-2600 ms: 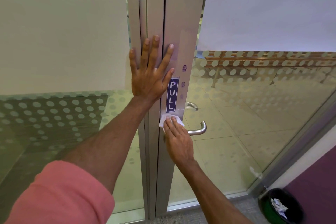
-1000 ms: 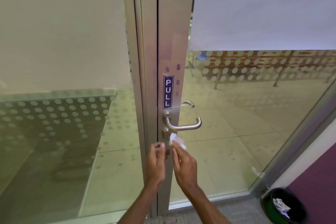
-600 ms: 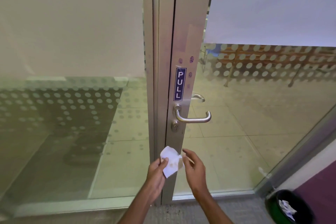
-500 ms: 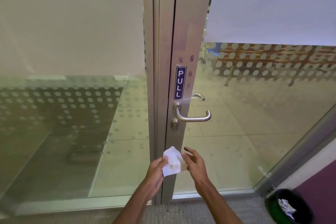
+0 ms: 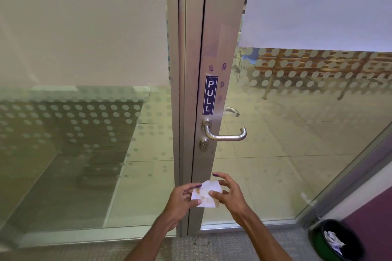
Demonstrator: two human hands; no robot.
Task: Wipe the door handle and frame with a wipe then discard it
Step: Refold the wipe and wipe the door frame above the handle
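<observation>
1. Both hands, left hand and right hand, pinch a stained wipe between their fingertips.
2. It hangs below the door handle, before the frame.
3. Bin sits lower right.

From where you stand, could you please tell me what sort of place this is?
Probably an office or institutional building: a dot-frosted glass door in a silver metal frame with a blue PULL sign, grey carpet underfoot, and a black waste bin holding crumpled paper.

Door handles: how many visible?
2. The near-side handle sits below the PULL sticker; the far-side handle shows through the glass just right of the sticker's lower end.
</observation>
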